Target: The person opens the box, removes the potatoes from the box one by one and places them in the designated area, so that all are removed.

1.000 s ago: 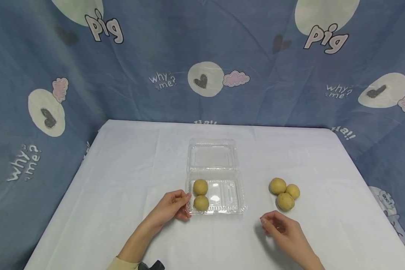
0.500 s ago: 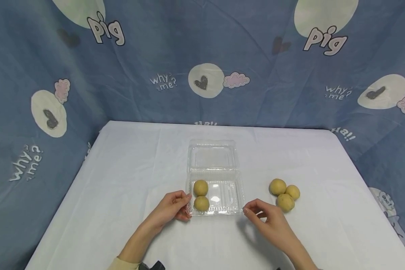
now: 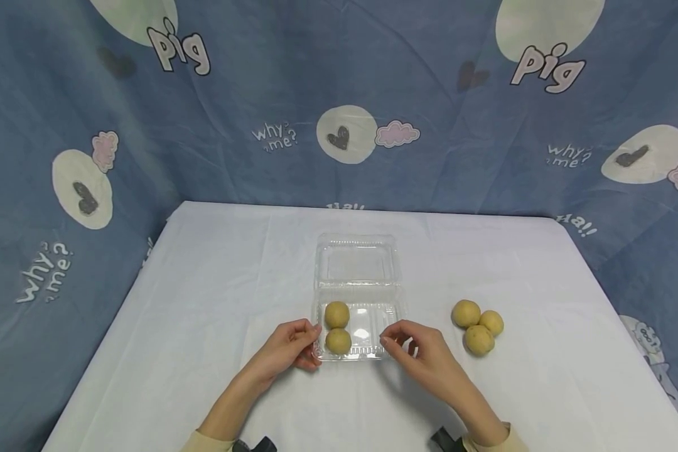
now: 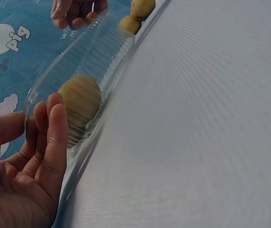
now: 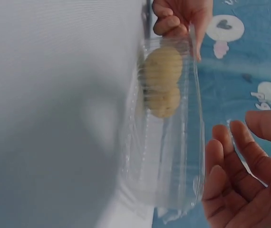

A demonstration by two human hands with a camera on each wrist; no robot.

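A clear plastic clamshell container (image 3: 358,285) lies with its lid folded back, away from the person. Two potatoes (image 3: 337,328) sit one behind the other along the left side of its base. My left hand (image 3: 290,344) pinches the container's left rim between thumb and fingers; the left wrist view shows the thumb (image 4: 11,127) outside the wall. Over the base's right front corner hovers my right hand (image 3: 420,351), fingers loosely bent. In the right wrist view a gap separates its thumb (image 5: 268,127) from the fingers, and nothing is held there.
Three more potatoes (image 3: 479,340) lie clustered on the white tablecloth (image 3: 226,270), right of the container. A blue printed curtain (image 3: 294,69) hangs behind the table and along its sides.
My right hand has moved left, from in front of the loose potatoes to above the container's right front corner. The left hand and the potatoes have kept their places.
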